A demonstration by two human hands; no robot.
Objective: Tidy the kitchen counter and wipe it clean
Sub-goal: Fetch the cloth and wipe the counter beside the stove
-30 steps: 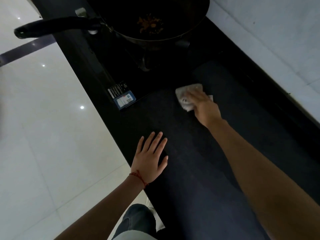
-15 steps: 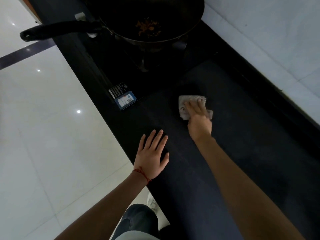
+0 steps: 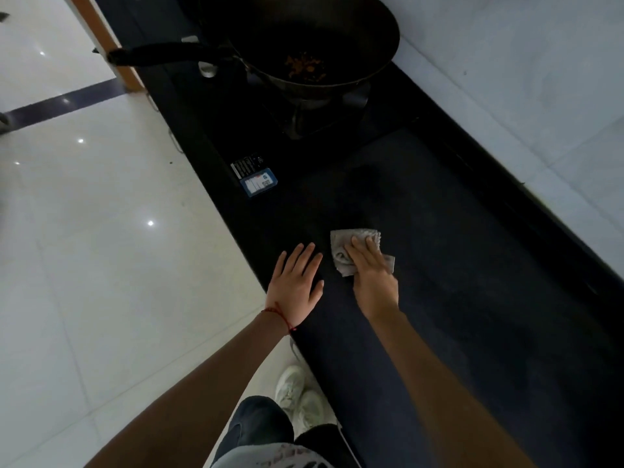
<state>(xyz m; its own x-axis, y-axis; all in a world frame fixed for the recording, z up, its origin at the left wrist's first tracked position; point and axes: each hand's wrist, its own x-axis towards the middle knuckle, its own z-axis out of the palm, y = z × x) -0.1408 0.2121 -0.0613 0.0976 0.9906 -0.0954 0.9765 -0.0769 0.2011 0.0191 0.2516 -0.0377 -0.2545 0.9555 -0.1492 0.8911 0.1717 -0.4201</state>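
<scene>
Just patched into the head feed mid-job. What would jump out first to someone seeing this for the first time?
The pale cloth stands out against the dark counter, pressed flat under the right hand near the front edge. The left hand rests flat on the counter just beside it. Farther back, a black wok holding some food scraps sits on the stove, its long handle pointing out over the floor.

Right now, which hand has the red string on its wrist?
The left hand, flat on the counter edge. The right hand has a bare wrist and presses the grey cloth.
</scene>
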